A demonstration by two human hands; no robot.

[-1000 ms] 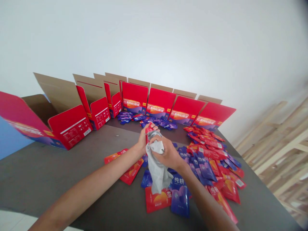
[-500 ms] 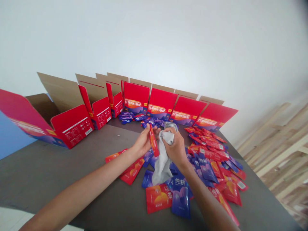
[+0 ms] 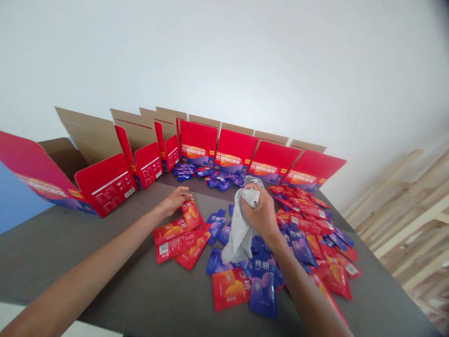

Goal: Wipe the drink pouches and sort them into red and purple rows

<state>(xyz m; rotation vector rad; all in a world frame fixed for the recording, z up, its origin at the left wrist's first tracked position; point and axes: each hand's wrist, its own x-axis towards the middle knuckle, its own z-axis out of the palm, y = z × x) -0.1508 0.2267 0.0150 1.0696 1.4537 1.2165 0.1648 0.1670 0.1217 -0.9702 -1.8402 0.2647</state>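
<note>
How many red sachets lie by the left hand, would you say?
4: the top sachet beside the left hand, and the left, middle and lower ones overlapping below it; more may be hidden.

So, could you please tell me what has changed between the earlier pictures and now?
The left hand has let go of a red sachet, which now lies beside it, and moved left. The right hand still grips the grey cloth. The red cartons stayed as they were.
</note>
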